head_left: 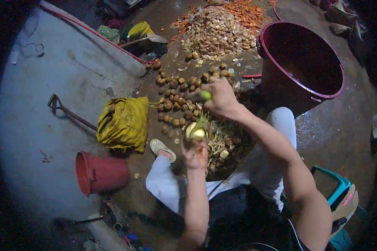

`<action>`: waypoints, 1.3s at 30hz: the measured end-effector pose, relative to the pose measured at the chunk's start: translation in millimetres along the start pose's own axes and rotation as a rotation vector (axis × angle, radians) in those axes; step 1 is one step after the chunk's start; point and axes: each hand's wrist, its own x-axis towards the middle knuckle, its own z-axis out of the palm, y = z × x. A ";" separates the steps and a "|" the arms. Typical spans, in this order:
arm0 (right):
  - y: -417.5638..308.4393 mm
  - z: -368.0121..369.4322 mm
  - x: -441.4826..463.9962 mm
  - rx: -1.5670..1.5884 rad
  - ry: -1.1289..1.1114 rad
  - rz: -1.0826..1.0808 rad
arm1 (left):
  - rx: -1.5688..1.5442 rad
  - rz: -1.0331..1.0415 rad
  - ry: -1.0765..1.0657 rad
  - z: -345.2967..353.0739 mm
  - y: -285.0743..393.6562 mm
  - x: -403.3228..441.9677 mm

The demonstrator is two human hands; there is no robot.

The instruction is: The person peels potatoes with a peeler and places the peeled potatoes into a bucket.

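My left hand (195, 155) is raised in front of my lap, its fingers closed around a partly peeled root vegetable (198, 134) with pale flesh and green shoots at its top. My right hand (222, 97) is farther forward, closed on a tool whose bright green end (205, 95) shows; motion blur hides what kind it is. Under and beyond the hands, many round brown unpeeled roots (176, 100) lie on the wet floor. Pale peelings (215, 144) are heaped between my legs.
A large dark red tub (264, 75) stands at the right front. A yellow sack (125, 125) and a red bucket (109, 173) are on the left, with a handled tool (73, 113) by the sack. Ahead are heaps of pale pieces (218, 35) and orange carrots (247, 14).
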 end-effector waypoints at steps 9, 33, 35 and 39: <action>-0.3 3.8 -2.3 0.030 -0.021 -0.009 | 0.139 0.057 -0.148 11.7 12.9 3.4; 40.1 39.7 -5.4 -0.048 -0.185 0.297 | -0.020 -0.045 0.193 -7.1 11.1 14.7; 18.7 36.8 -9.9 -0.025 -0.141 0.183 | 0.220 0.012 0.310 1.2 10.1 14.5; 2.0 21.0 -8.7 -0.034 -0.034 -0.050 | 0.454 0.248 0.361 10.4 -0.2 12.1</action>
